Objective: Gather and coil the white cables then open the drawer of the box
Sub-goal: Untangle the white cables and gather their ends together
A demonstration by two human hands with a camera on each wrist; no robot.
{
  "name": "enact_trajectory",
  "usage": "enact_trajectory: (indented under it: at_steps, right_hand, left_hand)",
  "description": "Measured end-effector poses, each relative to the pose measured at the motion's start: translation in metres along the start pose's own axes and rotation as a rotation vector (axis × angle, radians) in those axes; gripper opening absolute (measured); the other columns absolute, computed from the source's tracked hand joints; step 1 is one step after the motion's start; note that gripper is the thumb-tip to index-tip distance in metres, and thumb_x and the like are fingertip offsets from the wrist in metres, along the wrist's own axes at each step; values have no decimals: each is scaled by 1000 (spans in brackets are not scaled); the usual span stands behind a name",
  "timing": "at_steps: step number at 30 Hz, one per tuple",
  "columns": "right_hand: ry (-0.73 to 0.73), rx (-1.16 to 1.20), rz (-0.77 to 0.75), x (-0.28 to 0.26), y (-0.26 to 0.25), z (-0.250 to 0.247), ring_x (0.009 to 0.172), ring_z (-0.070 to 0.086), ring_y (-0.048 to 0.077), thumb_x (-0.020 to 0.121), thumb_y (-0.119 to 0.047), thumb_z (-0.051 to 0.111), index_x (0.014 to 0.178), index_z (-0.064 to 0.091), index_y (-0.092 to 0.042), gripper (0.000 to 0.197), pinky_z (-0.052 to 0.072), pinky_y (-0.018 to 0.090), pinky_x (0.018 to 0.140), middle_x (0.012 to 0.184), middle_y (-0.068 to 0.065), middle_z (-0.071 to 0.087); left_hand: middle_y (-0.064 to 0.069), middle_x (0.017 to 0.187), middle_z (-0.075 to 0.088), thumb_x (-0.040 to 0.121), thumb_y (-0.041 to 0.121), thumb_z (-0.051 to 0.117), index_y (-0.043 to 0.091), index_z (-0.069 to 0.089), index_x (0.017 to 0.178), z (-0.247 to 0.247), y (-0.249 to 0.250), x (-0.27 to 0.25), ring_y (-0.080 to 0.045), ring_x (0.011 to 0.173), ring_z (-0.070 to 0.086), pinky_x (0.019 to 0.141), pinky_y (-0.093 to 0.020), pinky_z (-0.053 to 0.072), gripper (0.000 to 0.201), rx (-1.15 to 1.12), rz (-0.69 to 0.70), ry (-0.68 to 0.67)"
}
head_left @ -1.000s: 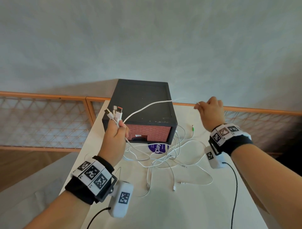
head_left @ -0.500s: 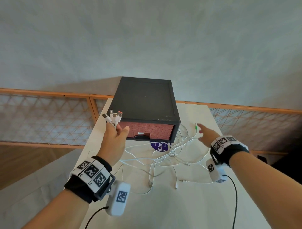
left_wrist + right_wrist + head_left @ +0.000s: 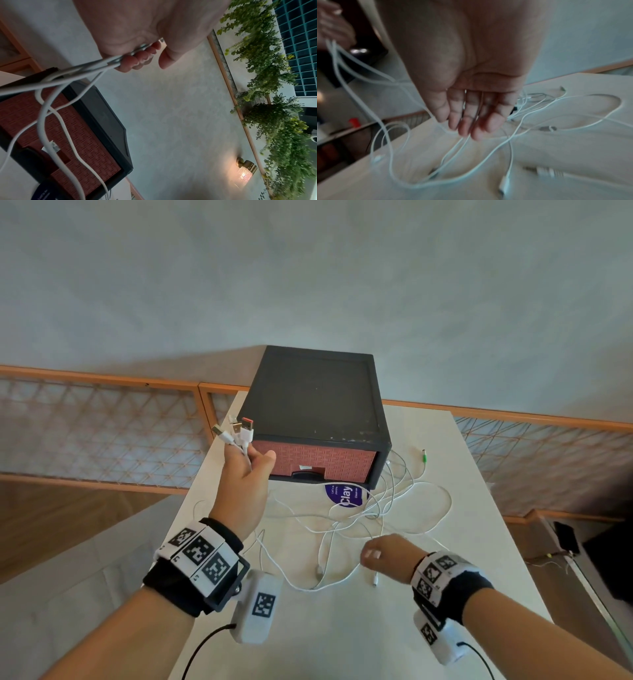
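Observation:
My left hand point(image 3: 247, 474) is raised left of the box and grips the plug ends of several white cables point(image 3: 239, 433); its curled fingers point(image 3: 137, 59) clamp the strands. The loose tangle of white cables point(image 3: 359, 518) lies on the white table point(image 3: 342, 628) in front of the black box point(image 3: 315, 398), whose red drawer point(image 3: 322, 462) is closed. My right hand point(image 3: 383, 556) hovers low over the tangle's near side, its fingers point(image 3: 467, 121) straight and holding nothing. A green-tipped plug point(image 3: 424, 456) lies right of the box.
A purple round sticker point(image 3: 346, 495) lies on the table under the box's front. An orange-framed mesh railing point(image 3: 102, 426) runs behind the table. The table's edges fall away on both sides, with floor below.
My right hand let go of the cable it held up near the box, dropped to the table and drew back toward me over the tangle. The left hand kept its hold.

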State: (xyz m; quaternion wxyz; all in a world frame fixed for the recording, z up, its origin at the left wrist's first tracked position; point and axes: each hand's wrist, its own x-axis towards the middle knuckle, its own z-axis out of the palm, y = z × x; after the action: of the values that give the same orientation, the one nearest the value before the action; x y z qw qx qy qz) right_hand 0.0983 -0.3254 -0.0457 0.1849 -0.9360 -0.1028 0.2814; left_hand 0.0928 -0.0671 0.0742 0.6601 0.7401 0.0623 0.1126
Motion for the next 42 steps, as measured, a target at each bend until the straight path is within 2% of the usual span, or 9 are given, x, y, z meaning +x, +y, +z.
enact_trajectory:
  at_steps: [4, 11, 15, 22, 26, 28, 32, 36, 42]
  right_hand:
    - [6, -137, -101, 24, -13, 39, 124, 47, 20, 92, -24, 50, 124, 56, -20, 33, 34, 34, 108, 133, 0, 53]
    - [-24, -332, -266, 55, -25, 75, 139, 27, 21, 88, 2, 42, 138, 42, -17, 54, 26, 35, 114, 151, 0, 31]
    - [-27, -421, -272, 62, -32, 77, 125, 39, 28, 88, 5, 43, 127, 51, -10, 42, 38, 39, 102, 140, 9, 39]
    - [-130, -537, -189, 68, -40, 79, 121, 39, 37, 92, -8, 47, 126, 45, -6, 34, 41, 47, 95, 132, 18, 34]
    - [-106, -372, -66, 67, -45, 81, 98, 53, 37, 93, -18, 40, 124, 45, -7, 33, 47, 44, 83, 80, 7, 36]
    - [-94, -402, -72, 67, -42, 81, 93, 51, 34, 93, -24, 38, 125, 42, -9, 36, 46, 42, 84, 86, 8, 39]
    - [-147, -607, -195, 57, -30, 76, 116, 43, 37, 92, -17, 45, 127, 43, -12, 36, 40, 44, 95, 129, 18, 38]
    - [-8, -606, -286, 46, -29, 68, 112, 45, 34, 88, 2, 42, 121, 43, -7, 34, 41, 42, 86, 119, 17, 51]
    - [280, -223, -417, 19, -35, 41, 92, 57, 32, 89, -15, 51, 96, 58, -12, 10, 44, 40, 76, 93, 11, 65]
  left_hand:
    - [1, 68, 32, 94, 18, 48, 21, 32, 78, 3, -6, -11, -14, 60, 31, 60, -31, 33, 23, 21, -5, -34]
    - [1, 67, 29, 95, 18, 46, 23, 32, 80, 12, -17, -27, -13, 57, 28, 56, -31, 30, 21, 31, -64, -87]
    - [0, 69, 29, 93, 23, 48, 24, 33, 80, 9, -22, -31, -14, 58, 28, 57, -33, 29, 20, 36, -92, -91]
    - [0, 72, 32, 94, 18, 49, 22, 34, 80, 2, -27, -36, -14, 61, 32, 63, -34, 32, 21, 53, -93, -61]
    - [0, 72, 33, 94, 17, 49, 22, 34, 79, 3, -30, -37, -14, 60, 32, 63, -34, 32, 22, 49, -103, -68]
    - [0, 71, 33, 94, 16, 49, 22, 34, 79, 3, -31, -38, -14, 59, 31, 61, -33, 31, 22, 44, -104, -69]
    - [0, 70, 33, 93, 15, 49, 22, 34, 79, 3, -33, -40, -14, 58, 30, 60, -33, 30, 22, 23, -114, -68]
    - [0, 69, 32, 94, 14, 49, 22, 34, 80, 3, -35, -41, -14, 57, 30, 59, -32, 30, 22, 20, -121, -72]
    - [0, 74, 35, 93, 20, 49, 22, 35, 78, 1, -35, -35, -16, 63, 33, 69, -38, 33, 21, 13, -98, -62]
